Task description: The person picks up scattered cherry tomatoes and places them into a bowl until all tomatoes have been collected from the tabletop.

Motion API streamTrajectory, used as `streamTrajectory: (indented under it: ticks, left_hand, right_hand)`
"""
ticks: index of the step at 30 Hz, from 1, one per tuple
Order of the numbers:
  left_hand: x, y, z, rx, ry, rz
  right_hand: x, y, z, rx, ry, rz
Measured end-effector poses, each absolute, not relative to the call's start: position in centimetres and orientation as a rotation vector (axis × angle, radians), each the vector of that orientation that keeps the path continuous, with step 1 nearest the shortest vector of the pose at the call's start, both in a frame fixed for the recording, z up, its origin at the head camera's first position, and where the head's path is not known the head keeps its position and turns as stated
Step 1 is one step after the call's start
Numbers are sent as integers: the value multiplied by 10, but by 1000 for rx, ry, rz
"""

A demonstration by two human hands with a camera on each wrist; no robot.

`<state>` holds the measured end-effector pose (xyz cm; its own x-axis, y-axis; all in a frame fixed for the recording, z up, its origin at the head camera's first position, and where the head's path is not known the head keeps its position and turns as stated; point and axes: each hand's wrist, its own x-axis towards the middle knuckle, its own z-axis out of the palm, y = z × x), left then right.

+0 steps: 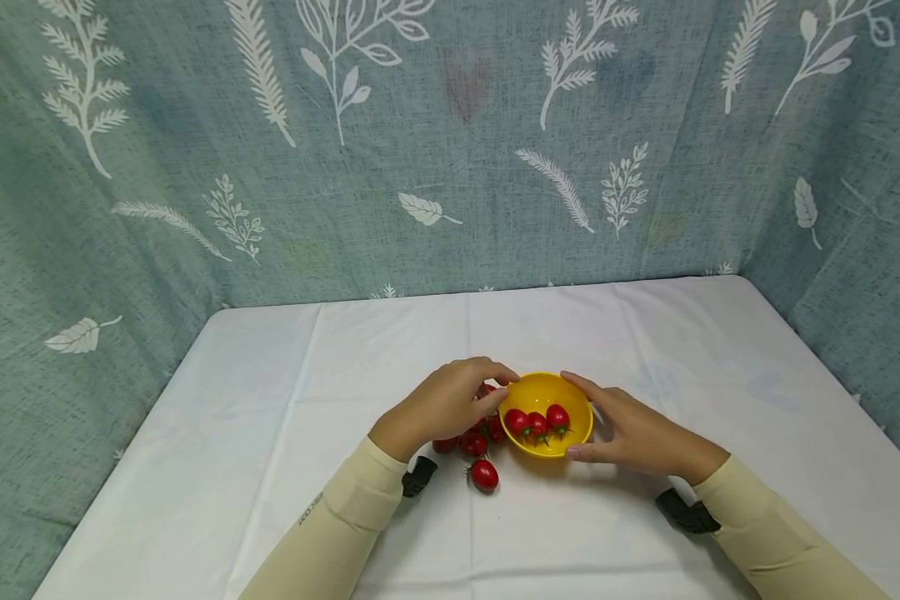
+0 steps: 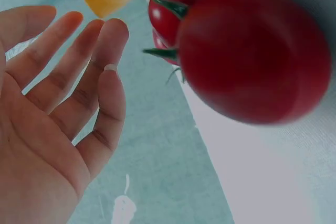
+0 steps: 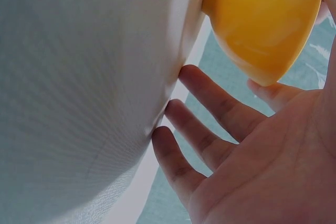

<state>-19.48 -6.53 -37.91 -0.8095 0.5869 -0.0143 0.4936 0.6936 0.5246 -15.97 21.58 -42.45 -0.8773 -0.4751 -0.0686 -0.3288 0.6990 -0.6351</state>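
Observation:
A yellow bowl [image 1: 543, 392] with several small red tomatoes [image 1: 537, 426] inside stands on the white table. At its right side, my right hand [image 1: 637, 429] holds the bowl between thumb and index finger; in the right wrist view the other fingers [image 3: 202, 135] are spread and rest on the cloth below. My left hand [image 1: 450, 400] is at the bowl's left rim, its fingers [image 2: 73, 77] loosely extended and holding nothing that I can see. Under and beside that hand lies a group of red tomatoes [image 1: 473, 443], partly hidden by it. One loose tomato [image 1: 484, 475] lies nearer to me.
A white cloth [image 1: 330, 467] covers the table. Behind it and along both sides hangs a green curtain [image 1: 390, 167] with white leaf prints. Dark straps [image 1: 686, 510] sit at both wrists over cream sleeves.

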Motion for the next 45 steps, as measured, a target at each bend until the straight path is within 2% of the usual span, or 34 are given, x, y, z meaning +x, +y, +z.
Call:
streamTrajectory:
  ticks: [20,45]
  left_hand:
    - [-210,-75,-396,820,2793,660]
    - [-213,-80,-406,753,2816,522]
  right_hand:
    - [-158,215,-423,-606,2687,-908]
    - [-158,213,-423,-593,2672,-926]
